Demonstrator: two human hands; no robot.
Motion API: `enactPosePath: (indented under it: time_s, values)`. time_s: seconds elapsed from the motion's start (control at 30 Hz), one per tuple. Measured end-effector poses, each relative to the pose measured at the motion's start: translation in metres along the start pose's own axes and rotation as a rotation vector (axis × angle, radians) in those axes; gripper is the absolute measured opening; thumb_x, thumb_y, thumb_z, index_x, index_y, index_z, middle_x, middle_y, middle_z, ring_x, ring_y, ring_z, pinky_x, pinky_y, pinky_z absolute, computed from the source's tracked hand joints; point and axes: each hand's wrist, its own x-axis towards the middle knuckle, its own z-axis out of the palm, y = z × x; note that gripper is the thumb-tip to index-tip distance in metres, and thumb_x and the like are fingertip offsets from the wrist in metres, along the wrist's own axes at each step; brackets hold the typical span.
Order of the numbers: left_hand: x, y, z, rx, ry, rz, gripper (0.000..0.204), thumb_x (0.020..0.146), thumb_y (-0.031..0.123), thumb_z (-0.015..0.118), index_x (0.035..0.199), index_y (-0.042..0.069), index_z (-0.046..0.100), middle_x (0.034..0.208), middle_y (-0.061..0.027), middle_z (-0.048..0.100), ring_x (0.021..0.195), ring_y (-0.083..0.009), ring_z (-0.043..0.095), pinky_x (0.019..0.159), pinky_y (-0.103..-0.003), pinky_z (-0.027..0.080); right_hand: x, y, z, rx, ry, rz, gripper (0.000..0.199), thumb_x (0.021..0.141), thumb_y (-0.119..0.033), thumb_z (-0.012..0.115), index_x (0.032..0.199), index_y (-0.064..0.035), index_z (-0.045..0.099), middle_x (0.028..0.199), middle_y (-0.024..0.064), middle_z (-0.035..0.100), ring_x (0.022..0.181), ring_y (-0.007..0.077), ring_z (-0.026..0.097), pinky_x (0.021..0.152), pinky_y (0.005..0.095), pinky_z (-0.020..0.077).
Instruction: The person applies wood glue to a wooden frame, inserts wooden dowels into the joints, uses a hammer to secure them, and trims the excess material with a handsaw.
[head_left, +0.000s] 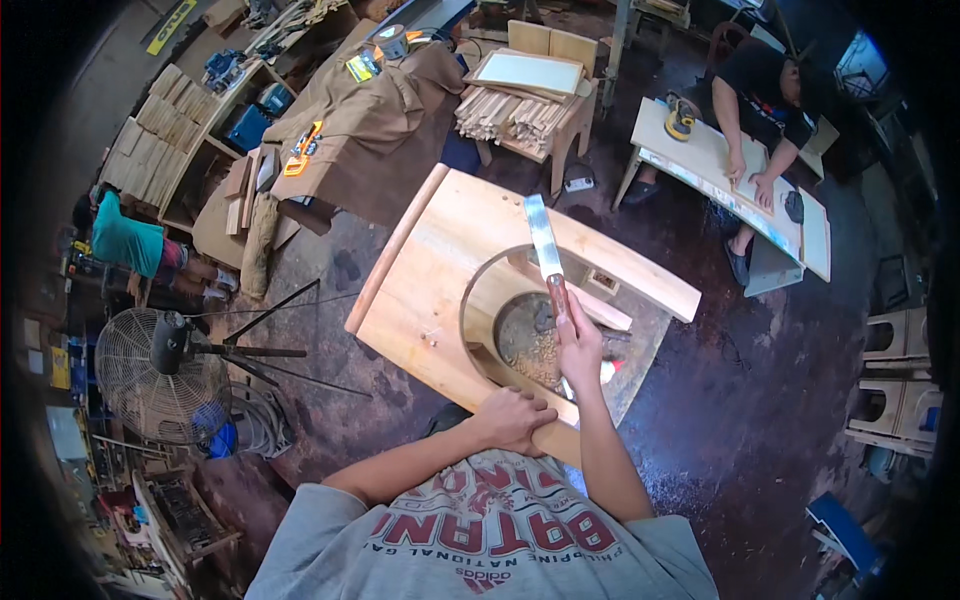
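Observation:
A pale wooden furniture piece [425,262] with a large curved cut-out stands in front of me. My right hand [579,345] is closed around the brown handle of a putty knife [543,235]. Its long metal blade points away from me, above the cut-out and the far rail. My left hand [512,420] rests at the near edge of the wood, fingers curled over it. Below the cut-out, wood shavings [540,362] lie on a round dark surface beside a small dark lump [545,318]. Several tiny bits sit on the wooden top.
Left of me stands a large fan [165,375] on dark legs. Behind the workpiece, a brown cloth [370,120] covers a bench, and thin wood strips [515,115] are stacked on a stand. At far right a person bends over a table [690,150] with a yellow sander [681,118].

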Motion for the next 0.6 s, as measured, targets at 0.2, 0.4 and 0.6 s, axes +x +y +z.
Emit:
enactPosePath:
  time_s: [0.2, 0.4, 0.6]
  values:
    - [0.002, -0.001, -0.003, -0.012, 0.022, 0.031, 0.056, 0.066, 0.053, 0.082, 0.101, 0.012, 0.066, 0.092, -0.0064, 0.07, 0.088, -0.0298, 0.073, 0.077, -0.043, 0.058, 0.029, 0.007, 0.022, 0.062, 0.027, 0.032, 0.052, 0.106, -0.021, 0.057, 0.157, -0.0142, 0.051, 0.073, -0.0003, 0.055, 0.063, 0.0095, 0.052, 0.061, 0.0288, 0.0468]
    - [0.002, 0.002, -0.006, -0.011, -0.034, -0.01, 0.063, 0.064, 0.053, 0.084, 0.109, 0.012, 0.068, 0.094, -0.0072, 0.07, 0.091, -0.0294, 0.073, 0.076, -0.044, 0.058, 0.051, -0.002, 0.038, 0.073, 0.005, 0.085, 0.051, 0.106, -0.02, 0.058, 0.155, -0.0095, 0.052, 0.076, 0.0028, 0.059, 0.069, 0.0101, 0.057, 0.065, 0.0294, 0.0482]
    - [0.001, 0.004, -0.005, -0.005, -0.07, 0.002, 0.067, 0.063, 0.053, 0.084, 0.113, 0.012, 0.068, 0.096, -0.0072, 0.07, 0.094, -0.03, 0.072, 0.079, -0.043, 0.057, 0.039, 0.005, 0.032, 0.014, 0.017, 0.019, 0.051, 0.106, -0.019, 0.058, 0.154, -0.0053, 0.051, 0.081, 0.0036, 0.062, 0.07, 0.0113, 0.056, 0.066, 0.0296, 0.048]
